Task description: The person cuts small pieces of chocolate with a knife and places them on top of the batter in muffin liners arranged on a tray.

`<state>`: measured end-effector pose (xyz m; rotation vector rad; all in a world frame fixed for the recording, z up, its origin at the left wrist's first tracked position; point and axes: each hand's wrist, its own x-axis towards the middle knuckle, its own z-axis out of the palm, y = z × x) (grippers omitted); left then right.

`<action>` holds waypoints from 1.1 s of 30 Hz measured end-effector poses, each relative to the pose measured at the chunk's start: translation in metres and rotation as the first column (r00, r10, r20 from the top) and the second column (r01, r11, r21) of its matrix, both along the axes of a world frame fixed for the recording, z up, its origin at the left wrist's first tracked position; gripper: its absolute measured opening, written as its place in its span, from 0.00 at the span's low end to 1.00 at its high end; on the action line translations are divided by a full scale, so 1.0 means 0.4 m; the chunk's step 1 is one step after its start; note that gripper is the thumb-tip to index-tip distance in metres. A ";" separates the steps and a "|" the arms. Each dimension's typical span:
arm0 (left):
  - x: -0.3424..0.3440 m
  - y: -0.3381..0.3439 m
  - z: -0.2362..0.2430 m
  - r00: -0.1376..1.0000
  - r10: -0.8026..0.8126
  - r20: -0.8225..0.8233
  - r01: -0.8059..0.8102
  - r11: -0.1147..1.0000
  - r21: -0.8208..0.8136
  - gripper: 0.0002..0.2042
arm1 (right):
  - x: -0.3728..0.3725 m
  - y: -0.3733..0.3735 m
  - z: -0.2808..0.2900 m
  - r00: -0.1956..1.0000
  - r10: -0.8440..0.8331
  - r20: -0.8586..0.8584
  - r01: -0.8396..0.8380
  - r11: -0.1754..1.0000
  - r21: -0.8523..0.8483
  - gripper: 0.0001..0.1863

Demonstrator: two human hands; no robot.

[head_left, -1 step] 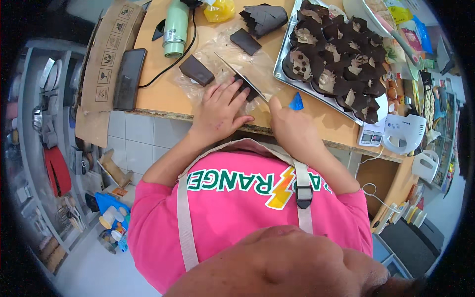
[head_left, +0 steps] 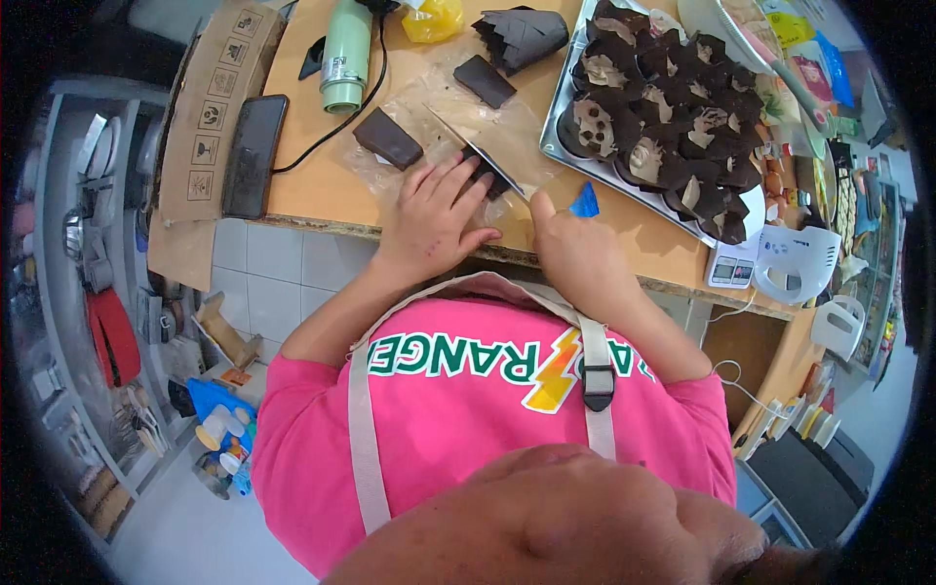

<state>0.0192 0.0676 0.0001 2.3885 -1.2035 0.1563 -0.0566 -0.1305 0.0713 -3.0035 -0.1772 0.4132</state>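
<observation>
My right hand (head_left: pixel 575 239) grips the handle end of a knife (head_left: pixel 472 146), whose long blade slants up and left. Along the blade lies a dark chocolate block (head_left: pixel 499 183). Fingertips of my left hand (head_left: pixel 434 210) press on this block from the left, the fingers slightly spread and the thumb apart. The cut between blade and block is partly hidden by my fingers. Two more dark chocolate blocks lie beyond: one chocolate block (head_left: pixel 387 138) to the left, another chocolate block (head_left: pixel 485 81) farther back. Crumpled see-through wrapping (head_left: pixel 414 102) is spread under them.
A metal tray (head_left: pixel 553 136) of muffins (head_left: pixel 673 107) in dark paper cups stands right. Nearby are a stack of dark paper cups (head_left: pixel 526 37), a blue scrap (head_left: pixel 585 201), a scale (head_left: pixel 729 270) and a hand mixer (head_left: pixel 797 261). Leftward: a green flask (head_left: pixel 345 58), a phone (head_left: pixel 255 156) and cardboard (head_left: pixel 210 117).
</observation>
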 end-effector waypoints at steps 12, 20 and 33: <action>0.000 0.002 -0.006 0.998 -0.020 -0.056 0.019 1.000 -0.011 0.32 | 0.011 -0.032 -0.086 0.988 -0.125 -0.088 0.142 0.962 0.234 0.10; -0.003 0.004 -0.008 1.000 -0.013 -0.017 0.011 0.995 -0.098 0.32 | 0.014 -0.033 -0.048 0.995 -0.104 0.004 0.098 0.944 0.315 0.10; -0.003 0.006 -0.018 1.000 0.000 -0.013 -0.001 0.997 -0.071 0.32 | 0.002 -0.003 -0.021 0.999 0.013 0.051 -0.015 0.999 0.050 0.08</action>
